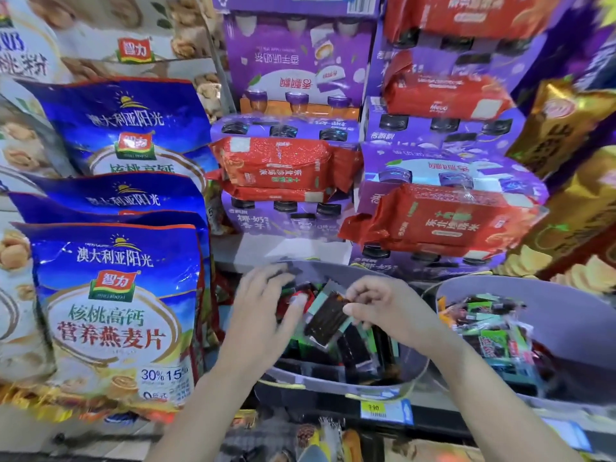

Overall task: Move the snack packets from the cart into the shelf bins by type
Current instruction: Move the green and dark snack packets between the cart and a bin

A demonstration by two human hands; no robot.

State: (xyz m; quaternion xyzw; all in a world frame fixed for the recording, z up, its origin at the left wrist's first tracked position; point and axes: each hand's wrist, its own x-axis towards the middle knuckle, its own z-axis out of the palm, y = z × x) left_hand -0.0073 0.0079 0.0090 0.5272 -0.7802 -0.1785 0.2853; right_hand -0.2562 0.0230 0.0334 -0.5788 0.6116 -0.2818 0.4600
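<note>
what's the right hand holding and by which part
The right hand pinches a dark snack packet by its upper right corner, over the grey bin.

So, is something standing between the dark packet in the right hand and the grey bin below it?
Nothing visible does. The right hand pinches the dark packet just above the open grey bin, with only other packets lying underneath. The left hand is over the same bin, to the left of the packet, not under it.
</note>
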